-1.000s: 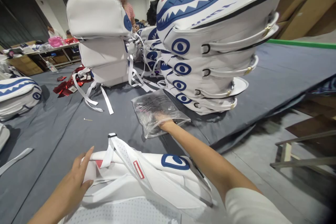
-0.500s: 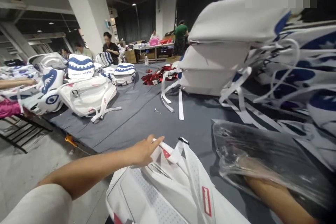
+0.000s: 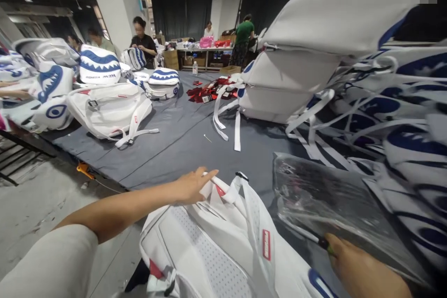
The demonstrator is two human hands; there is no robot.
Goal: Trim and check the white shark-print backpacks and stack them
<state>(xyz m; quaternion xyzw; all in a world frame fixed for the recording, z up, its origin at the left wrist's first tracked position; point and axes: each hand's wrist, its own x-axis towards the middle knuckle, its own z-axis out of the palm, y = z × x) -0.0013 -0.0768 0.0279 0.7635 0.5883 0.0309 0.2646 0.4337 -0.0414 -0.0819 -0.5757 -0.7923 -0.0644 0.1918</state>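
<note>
A white backpack (image 3: 216,247) with mesh back panel and white straps lies in front of me at the edge of the grey table. My left hand (image 3: 192,185) rests on its top, fingers pinching the fabric near the handle loop. My right hand (image 3: 359,270) is at the lower right, fingers closed on a thin dark item beside a clear plastic bag (image 3: 331,205) that lies on the table. What that item is I cannot tell.
A tall stack of white and blue shark-print backpacks (image 3: 349,70) rises on the right. More backpacks (image 3: 108,107) lie at the left. Red tags (image 3: 206,93) are scattered mid-table. Several people stand at the far side. The grey table (image 3: 174,149) ends at bare floor on the left.
My view swung left from the stack toward the room. My right hand came out of the plastic bag and now grips a small dark item at its near edge.
</note>
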